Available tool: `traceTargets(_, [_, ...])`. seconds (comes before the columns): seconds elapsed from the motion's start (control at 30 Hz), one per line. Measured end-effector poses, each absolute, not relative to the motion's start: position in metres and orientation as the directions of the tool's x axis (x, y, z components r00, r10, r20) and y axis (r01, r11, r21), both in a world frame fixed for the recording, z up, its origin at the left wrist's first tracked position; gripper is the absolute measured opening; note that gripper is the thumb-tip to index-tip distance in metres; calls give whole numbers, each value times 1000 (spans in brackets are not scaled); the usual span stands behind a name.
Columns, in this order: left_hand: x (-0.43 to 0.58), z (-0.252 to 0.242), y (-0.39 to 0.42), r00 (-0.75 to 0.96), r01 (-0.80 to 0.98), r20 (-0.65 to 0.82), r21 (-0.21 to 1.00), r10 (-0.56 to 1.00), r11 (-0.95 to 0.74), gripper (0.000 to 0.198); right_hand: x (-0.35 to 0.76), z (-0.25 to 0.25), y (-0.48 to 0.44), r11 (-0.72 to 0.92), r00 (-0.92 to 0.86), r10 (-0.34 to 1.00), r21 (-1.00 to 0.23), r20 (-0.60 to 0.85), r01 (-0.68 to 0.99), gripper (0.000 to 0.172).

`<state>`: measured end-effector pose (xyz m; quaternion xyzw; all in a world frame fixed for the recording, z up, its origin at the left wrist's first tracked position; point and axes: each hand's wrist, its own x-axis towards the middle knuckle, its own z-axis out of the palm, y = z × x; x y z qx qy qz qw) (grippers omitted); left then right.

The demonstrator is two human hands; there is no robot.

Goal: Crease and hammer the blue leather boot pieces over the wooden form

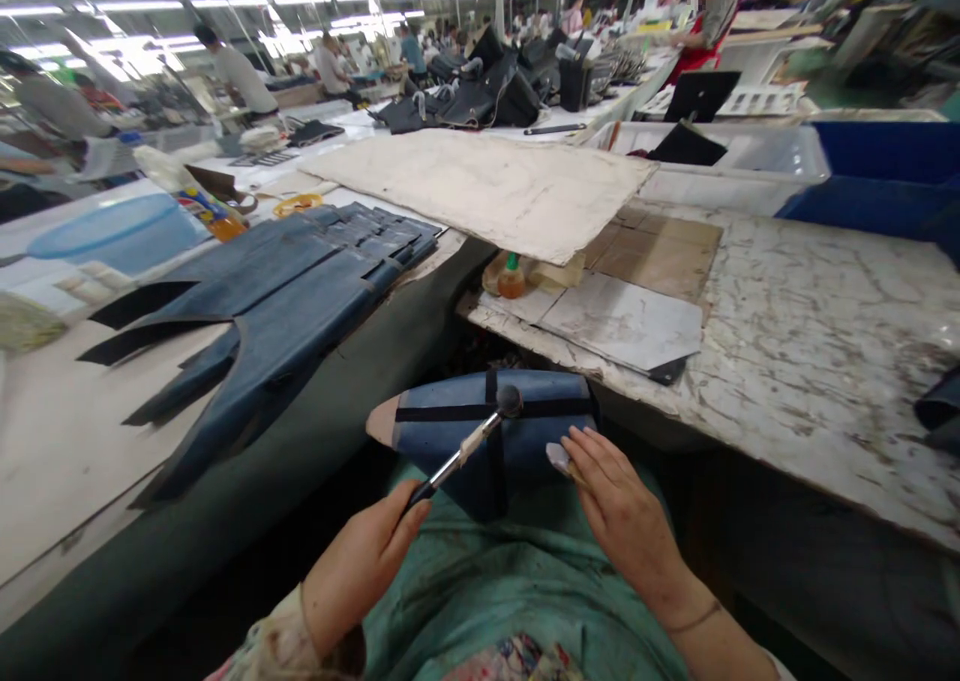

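My left fingers [397, 517] are wrapped round the handle of a hammer [471, 443], its head hanging over, or just touching, the blue piece [442, 443] in front of me; from this angle I can't tell which. The blue piece lies across my lap, over the green apron [480, 571], with black straps [439, 414] crossing on it. My right fingers [600, 458] are together, closed on a small pale scrap [557, 456] near the blue piece's right end; I can't make out what it is.

What worries me most is that right hand: it sits close to the hammer head, so a stroke drifting my way could catch a knuckle. My lap seems soft support, so the blue piece might sink, roll or slide under a blow, and a strap could end up crooked if the piece twists. A glancing edge could dent or scuff the blue face. My grip looks fairly far down the handle, which I'd guess gives swing but less aim. Swinging wide, I could also knock the worn surface [810, 331] to my right.
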<state>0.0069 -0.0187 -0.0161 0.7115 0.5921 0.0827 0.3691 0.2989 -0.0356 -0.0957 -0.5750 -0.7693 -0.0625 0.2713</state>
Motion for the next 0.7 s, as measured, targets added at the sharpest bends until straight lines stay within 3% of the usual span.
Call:
traceTargets(0.13, [31, -7, -11, 329, 730, -254, 679, 910, -74, 39, 297, -96, -36, 334, -199, 832, -182, 517, 925, 46])
traceTargets(0.3, [59, -3, 2, 374, 857, -351, 485, 859, -175, 32, 297, -96, -36, 324, -190, 830, -177, 524, 929, 45])
traceTargets(0.47, [78, -1, 9, 434, 844, -280, 458, 856, -278, 35, 299, -100, -37, 341, -212, 817, -153, 536, 927, 46])
traceTargets(0.57, [81, -3, 8, 447, 865, -295, 383, 844, -325, 37, 300, -101, -37, 340, -213, 817, -149, 535, 929, 46])
traceTargets(0.63, [76, -3, 4, 429, 868, -297, 395, 853, -299, 38, 301, -102, -37, 350, -220, 820, -159, 529, 923, 46])
traceTargets(0.7, [65, -1, -2, 404, 838, -266, 491, 875, -238, 38, 301, -103, -36, 363, -220, 818, -180, 531, 914, 47])
